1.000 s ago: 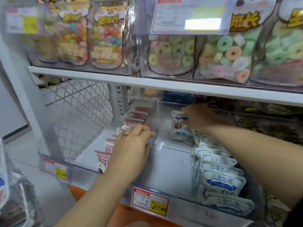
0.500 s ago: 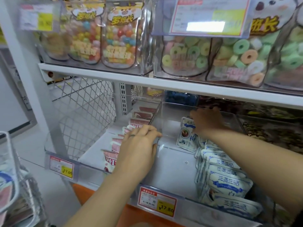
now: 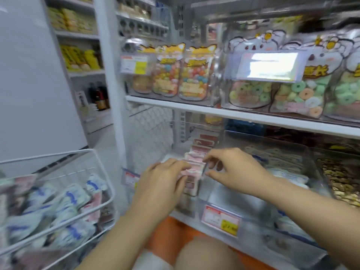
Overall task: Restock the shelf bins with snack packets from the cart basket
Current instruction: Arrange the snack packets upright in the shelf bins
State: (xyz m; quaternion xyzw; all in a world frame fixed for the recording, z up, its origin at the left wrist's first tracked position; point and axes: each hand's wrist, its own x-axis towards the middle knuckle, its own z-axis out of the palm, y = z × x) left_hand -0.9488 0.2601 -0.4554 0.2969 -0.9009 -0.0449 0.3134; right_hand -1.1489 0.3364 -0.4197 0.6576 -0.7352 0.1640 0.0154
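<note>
Now our right hand has left the blue packets and pinches the pink packets that our left hand grips. Basket sits left, candy bags above.

Left grip holds pink packets; right grip beside, hold unclear.

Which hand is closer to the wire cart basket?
Left. The left hand grips the pink packets, just right of the wire basket; the right hand is farther right.
</note>
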